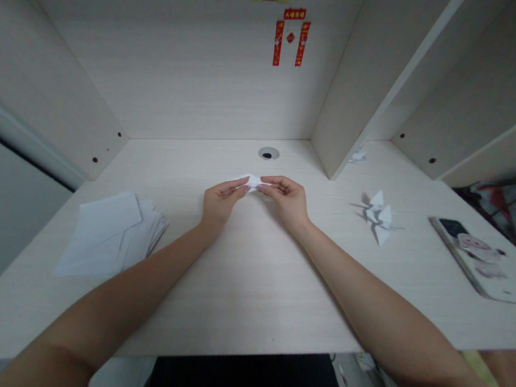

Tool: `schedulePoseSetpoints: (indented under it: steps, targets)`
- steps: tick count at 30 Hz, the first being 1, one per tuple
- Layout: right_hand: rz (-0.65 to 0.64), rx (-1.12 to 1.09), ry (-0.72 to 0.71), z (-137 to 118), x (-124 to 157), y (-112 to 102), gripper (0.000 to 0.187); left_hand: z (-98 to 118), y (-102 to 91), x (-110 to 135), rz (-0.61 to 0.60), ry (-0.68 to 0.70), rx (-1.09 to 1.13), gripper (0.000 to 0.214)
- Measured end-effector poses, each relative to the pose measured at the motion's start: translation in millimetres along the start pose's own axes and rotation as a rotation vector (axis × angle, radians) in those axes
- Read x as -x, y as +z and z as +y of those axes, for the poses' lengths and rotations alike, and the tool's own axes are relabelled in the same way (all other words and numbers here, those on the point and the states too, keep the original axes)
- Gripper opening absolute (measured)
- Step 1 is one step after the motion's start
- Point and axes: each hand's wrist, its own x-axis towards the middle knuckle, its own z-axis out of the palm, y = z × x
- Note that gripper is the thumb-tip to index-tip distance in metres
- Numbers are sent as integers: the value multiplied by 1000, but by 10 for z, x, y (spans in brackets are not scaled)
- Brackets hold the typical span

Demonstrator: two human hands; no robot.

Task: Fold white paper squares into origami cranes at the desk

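- Two bare hands meet over the middle of a pale desk (244,294), a small folded white paper (254,182) held between them, just in front of a round cable hole (269,153).
- The fingers of the left hand (220,204) pinch the paper's near-left end; those of the right hand (289,201) grip its right side, thumb and fingertips closed on it. Whether the paper touches the surface cannot be told.
- Risk at the fingertips: uneven pressure between the two pinches could skew a crease, and a sideways tug could tear so small a piece.
- A slack grip on either side could let the folds spring open, paper being stiff and light.
- The left forearm passes close to a paper stack (106,233) (its edges already uneven), and a careless sweep of that arm could scatter the sheets.
- Materials are plain: smooth, matte white sheets, flat and square-cornered in the stack, against a desk with faint streaked grain.
- To the right, folded paper pieces (379,217) stand in sharp, angular points, crisp but likely easy to crush under the right arm.
- Farther right lies a flat, rounded-corner phone-like slab (477,257), its pale face bearing a cartoon figure.
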Motion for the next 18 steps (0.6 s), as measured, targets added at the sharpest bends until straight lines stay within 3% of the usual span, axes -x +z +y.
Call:
schedulePoseSetpoints:
  steps: [18]
  targets:
    - [13, -43, 26, -38, 17, 11, 29, -48, -12, -19, 19, -40, 50, 35]
